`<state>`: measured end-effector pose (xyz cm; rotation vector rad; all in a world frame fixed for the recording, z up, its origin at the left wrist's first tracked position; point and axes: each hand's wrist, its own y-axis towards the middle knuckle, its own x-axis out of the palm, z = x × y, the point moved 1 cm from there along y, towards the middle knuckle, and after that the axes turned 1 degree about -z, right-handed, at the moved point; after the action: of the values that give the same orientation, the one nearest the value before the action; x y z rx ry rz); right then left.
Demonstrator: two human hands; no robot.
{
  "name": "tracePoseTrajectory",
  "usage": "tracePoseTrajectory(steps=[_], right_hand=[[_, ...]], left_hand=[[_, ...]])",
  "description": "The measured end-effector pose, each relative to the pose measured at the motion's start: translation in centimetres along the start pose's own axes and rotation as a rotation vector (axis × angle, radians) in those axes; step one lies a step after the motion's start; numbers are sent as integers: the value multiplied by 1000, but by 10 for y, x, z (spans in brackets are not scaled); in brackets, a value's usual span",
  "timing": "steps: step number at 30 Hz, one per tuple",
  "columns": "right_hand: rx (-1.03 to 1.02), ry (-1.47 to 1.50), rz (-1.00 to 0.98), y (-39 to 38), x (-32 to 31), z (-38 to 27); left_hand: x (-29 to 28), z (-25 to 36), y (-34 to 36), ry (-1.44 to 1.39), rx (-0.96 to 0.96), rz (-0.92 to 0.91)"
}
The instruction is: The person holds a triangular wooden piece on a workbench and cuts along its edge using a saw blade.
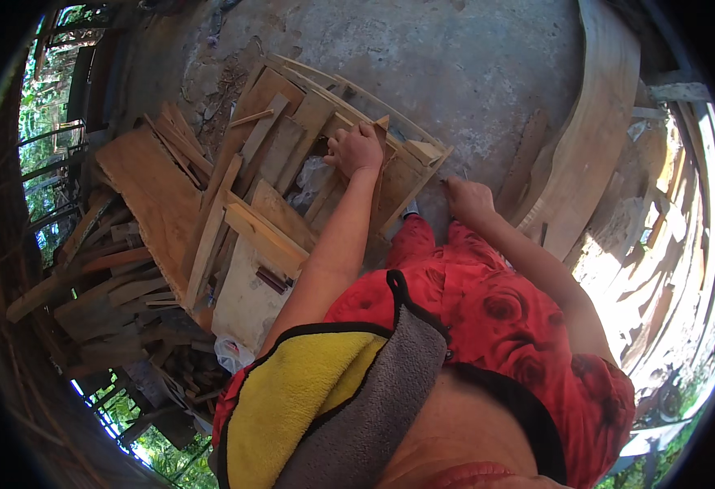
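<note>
Over a wooden crate (pixel 396 213) full of offcuts, my left hand (pixel 356 148) is closed, fingers curled down among the boards. What it grips, if anything, I cannot make out. A thin upright board (pixel 391 143) stands just to its right. Beyond the crate's right corner, my right hand (pixel 467 200) is closed in the air above my red trousers (pixel 462 243). Its fingertips are pressed together, and anything between them is too small to name. A clear plastic bag (pixel 312 178) lies among the boards beside my left wrist.
A large plank (pixel 150 183) leans left of the crate, by a heap of scrap wood (pixel 129 306). At the right stands a long, curved-looking slab (pixel 590 122). Concrete floor (pixel 455 73) lies beyond. A yellow and grey towel (pixel 308 399) hangs over my front.
</note>
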<state>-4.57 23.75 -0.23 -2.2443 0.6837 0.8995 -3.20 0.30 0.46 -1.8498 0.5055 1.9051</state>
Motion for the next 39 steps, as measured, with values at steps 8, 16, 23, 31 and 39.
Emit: tracePoseTrajectory(steps=[8,16,23,31,39], right_hand=[[-104,44,108,95,3,-48],[41,-4,-14,-16,3,13],[-99,50,143,72,2,-33],[-21,15,48,21,3,-14],[-77,20,123,39,0,-17]], left_hand=[[5,3,1,12,17,21],[-1,1,1,8,3,-20],[-3,7,0,0,16,-51],[2,0,1,18,0,-23],[1,2,2,31,10,-60]])
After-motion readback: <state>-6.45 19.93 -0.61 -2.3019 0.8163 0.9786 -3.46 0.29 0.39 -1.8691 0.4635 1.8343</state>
